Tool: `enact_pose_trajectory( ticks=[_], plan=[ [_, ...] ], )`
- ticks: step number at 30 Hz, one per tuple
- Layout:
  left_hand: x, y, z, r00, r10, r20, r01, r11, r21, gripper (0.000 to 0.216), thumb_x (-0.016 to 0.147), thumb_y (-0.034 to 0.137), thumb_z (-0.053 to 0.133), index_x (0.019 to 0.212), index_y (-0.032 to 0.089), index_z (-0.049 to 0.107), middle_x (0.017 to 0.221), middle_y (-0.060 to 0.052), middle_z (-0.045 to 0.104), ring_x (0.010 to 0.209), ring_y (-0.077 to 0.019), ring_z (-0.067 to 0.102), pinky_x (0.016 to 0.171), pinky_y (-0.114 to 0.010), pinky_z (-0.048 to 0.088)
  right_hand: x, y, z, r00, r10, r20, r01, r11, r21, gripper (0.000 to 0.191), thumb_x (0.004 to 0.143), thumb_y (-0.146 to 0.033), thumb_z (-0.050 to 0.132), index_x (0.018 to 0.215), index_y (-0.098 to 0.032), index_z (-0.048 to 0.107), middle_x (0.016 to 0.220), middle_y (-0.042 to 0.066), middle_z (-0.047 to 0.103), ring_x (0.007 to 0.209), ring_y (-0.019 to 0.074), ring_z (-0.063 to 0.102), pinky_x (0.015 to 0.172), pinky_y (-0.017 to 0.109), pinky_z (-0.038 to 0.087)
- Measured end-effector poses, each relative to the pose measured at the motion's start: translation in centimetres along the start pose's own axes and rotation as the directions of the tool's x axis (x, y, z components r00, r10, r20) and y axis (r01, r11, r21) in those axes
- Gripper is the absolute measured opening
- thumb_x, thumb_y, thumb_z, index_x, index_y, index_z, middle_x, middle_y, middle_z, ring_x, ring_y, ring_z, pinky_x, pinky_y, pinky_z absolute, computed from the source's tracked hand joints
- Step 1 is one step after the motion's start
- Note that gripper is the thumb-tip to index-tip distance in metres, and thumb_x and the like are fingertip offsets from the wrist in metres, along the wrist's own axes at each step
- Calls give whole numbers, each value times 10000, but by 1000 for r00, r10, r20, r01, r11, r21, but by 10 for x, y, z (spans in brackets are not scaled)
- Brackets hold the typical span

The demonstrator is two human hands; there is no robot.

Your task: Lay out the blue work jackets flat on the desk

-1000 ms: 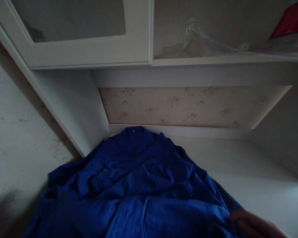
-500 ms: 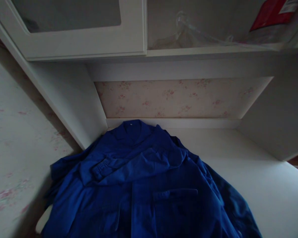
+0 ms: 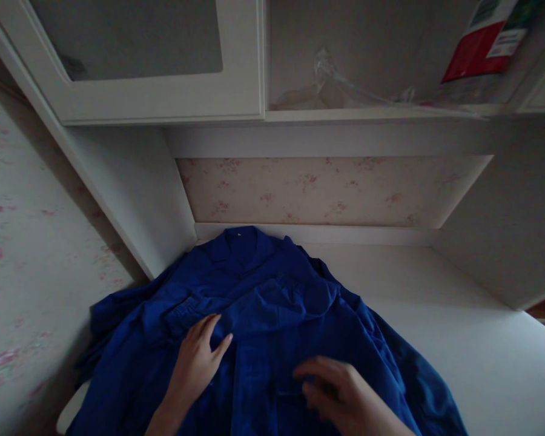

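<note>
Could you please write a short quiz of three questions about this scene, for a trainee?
1. True or false: both hands lie on the blue jacket.
2. Which hand lies flat with its fingers spread? A) the left hand B) the right hand
3. Fill in: on the shelf above the white table, beside the clear plastic hanger, stands a package that is mostly ____ in colour.

Key:
1. True. Both hands touch the cloth.
2. A. The right hand is blurred and its fingers are curled over the fabric.
3. Red.
</note>
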State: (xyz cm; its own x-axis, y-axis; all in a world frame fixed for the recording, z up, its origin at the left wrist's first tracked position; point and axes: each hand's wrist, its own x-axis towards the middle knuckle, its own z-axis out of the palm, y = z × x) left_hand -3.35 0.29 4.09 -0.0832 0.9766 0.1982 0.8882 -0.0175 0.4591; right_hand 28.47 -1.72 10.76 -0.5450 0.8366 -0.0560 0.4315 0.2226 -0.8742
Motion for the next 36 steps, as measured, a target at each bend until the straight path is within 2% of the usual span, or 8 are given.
enact_pose_trajectory(
  ticks=[4,8,14,23,26,29,33,36],
  plan=[
    [20,21,17,994,-11,106,7,999,37,640,852,495,585,1388,158,495,1280,-134,646,1229,-299,559,1057,-507,380,60,25,-31,909,-3,-416,-53,991,-124,288,928,-403,482,1072,-227,658,1144,75,666,924,205,666,801,325,533],
    [32,45,25,979,12,205,-17,1000,24,630,858,435,592,1404,138,486,1058,-91,714,956,-218,676,888,-362,489,116,50,-47,859,-45,-510,-94,965,-244,271,916,-313,427,1014,-191,648,1088,102,667,915,224,664,836,359,520],
    [43,70,43,993,1,118,-8,998,61,614,819,434,650,1374,202,529,1461,-141,489,1346,-324,425,1106,-482,314,194,6,-16,960,-192,-203,91,903,-420,287,908,-208,443,1059,-227,687,1132,51,691,1025,197,653,930,314,482],
    [40,75,63,977,-22,213,14,999,35,388,836,96,464,1128,171,708,1128,-161,720,1171,-366,599,1060,-523,370,272,-49,113,927,-94,364,298,773,-560,624,671,-393,779,1207,-113,626,1177,223,675,1010,428,670,774,547,565],
    [22,80,59,959,40,279,-31,999,-37,399,844,132,472,1154,241,699,1130,-104,732,1099,-298,654,989,-399,472,272,-57,123,913,-88,398,323,751,-576,389,699,-240,745,1051,-91,673,1037,240,714,950,426,690,749,547,561],
    [6,78,46,950,31,311,-10,998,-68,302,885,221,477,1088,275,694,1065,-83,745,978,-260,702,852,-342,542,264,-67,101,925,-154,346,331,773,-542,169,810,-236,630,954,-157,669,952,180,738,898,377,711,728,503,559],
    [-6,53,11,967,59,250,-9,981,-196,286,943,354,416,865,279,680,885,-78,735,835,-248,712,756,-332,554,233,-73,26,968,-241,66,245,857,-453,269,1009,-382,333,1109,-217,521,986,103,725,883,256,712,755,399,548],
    [-13,14,-26,993,-28,115,65,939,-336,344,903,549,474,900,297,708,966,-64,758,905,-258,716,768,-309,577,180,-67,-40,953,-186,-238,170,982,-84,310,1017,-506,275,1069,-234,414,750,14,683,630,169,667,586,288,537]
  ],
)
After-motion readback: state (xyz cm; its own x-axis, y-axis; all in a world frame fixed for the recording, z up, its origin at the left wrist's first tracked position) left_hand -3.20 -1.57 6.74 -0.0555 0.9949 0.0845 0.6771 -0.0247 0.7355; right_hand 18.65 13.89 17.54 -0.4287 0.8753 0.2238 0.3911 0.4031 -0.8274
